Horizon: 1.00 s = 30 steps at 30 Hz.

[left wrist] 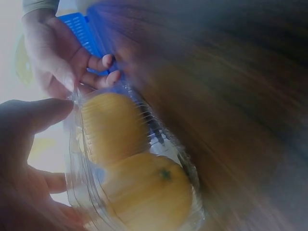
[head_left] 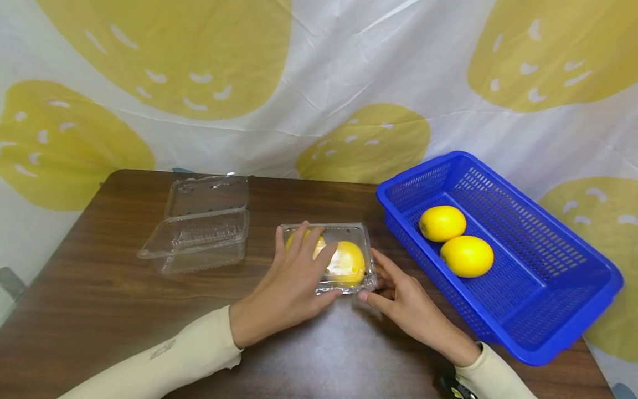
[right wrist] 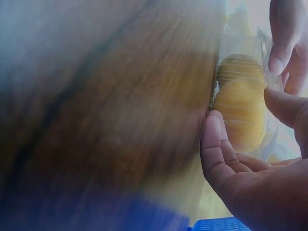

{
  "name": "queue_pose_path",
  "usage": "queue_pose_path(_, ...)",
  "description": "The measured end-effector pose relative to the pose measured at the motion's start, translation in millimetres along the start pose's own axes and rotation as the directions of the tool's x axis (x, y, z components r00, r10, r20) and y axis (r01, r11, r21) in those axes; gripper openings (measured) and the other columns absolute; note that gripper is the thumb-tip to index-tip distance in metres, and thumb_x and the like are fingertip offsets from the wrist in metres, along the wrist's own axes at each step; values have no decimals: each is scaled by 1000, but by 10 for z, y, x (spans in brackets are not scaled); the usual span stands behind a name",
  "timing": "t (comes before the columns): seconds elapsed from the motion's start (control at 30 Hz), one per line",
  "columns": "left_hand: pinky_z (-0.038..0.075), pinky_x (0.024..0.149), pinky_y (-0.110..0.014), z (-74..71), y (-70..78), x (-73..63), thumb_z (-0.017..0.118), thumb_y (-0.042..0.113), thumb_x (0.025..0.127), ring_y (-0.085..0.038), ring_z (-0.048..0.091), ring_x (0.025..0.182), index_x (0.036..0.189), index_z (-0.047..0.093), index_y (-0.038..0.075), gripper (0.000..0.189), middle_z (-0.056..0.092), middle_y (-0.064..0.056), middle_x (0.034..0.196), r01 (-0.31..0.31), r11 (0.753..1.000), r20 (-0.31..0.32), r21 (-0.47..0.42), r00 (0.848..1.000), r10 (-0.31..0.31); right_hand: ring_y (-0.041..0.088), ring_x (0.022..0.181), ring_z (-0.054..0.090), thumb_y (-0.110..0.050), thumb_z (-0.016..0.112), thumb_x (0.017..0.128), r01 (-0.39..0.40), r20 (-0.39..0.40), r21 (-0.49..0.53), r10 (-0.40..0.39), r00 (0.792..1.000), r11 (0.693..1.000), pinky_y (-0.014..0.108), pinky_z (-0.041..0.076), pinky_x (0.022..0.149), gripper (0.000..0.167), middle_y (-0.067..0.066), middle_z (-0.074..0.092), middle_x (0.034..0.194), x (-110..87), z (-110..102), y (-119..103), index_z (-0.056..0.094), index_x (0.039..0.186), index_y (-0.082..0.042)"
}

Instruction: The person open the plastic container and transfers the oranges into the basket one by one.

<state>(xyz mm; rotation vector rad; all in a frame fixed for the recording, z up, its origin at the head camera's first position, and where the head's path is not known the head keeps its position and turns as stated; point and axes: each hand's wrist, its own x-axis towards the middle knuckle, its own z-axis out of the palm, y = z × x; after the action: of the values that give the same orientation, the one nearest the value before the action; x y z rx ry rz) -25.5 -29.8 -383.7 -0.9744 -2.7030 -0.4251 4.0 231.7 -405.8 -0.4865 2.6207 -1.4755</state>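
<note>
A closed clear plastic clamshell box point(head_left: 370, 260) holding two yellow lemon-like fruits point(head_left: 349, 263) sits mid-table. My left hand point(head_left: 294, 282) lies across the lid, fingers spread, its thumb at the front edge. In the left wrist view, that thumb point(left wrist: 50, 113) touches the lid's rim. At the box's right front corner, my right hand point(head_left: 413, 307) holds the end between thumb and curved fingers. The right wrist view has those fingers point(right wrist: 216, 154) along the box's end. To the left stands a second clamshell box point(head_left: 209, 238) with its lid raised and no fruit inside.
On the right, a blue plastic basket point(head_left: 523, 327) stands at an angle, with two yellow fruits point(head_left: 467, 256) inside. The brown wooden table point(head_left: 99, 288) ends at the back against a white cloth point(head_left: 239, 144) printed with yellow shapes.
</note>
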Motion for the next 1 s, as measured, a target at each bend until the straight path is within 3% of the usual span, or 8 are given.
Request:
queue_pose_path(0.47, 25, 117, -89, 30, 82, 100, 85, 58, 91, -55, 41, 154, 152, 59, 9, 82, 49, -27, 162, -32, 997, 33, 70, 999, 30, 20, 97, 73, -5, 81, 99, -18, -14, 30, 19, 1000, 999, 28, 63, 71, 79, 21, 73, 137, 2, 18, -11, 41, 167, -3)
queue_pose_path(0.7, 31, 115, -88, 36, 136, 159, 86, 59, 89, -55, 45, 150, 153, 60, 10, 84, 51, -26, 160, -58, 995, 18, 84, 998, 57, 20, 96, 74, -5, 79, 101, -23, -23, 48, 24, 999, 999, 29, 63, 67, 75, 19, 73, 130, -9, 25, -2, 43, 166, -3)
queue_pose_path(1.0, 27, 119, -86, 48, 188, 224, 83, 57, 93, -53, 42, 154, 155, 60, 9, 82, 47, -25, 165, -58, 993, 67, 99, 996, 52, 23, 96, 74, -5, 76, 103, -65, -36, 88, 68, 997, 994, 34, 66, 70, 66, 21, 71, 129, -19, 18, -8, 48, 163, -5)
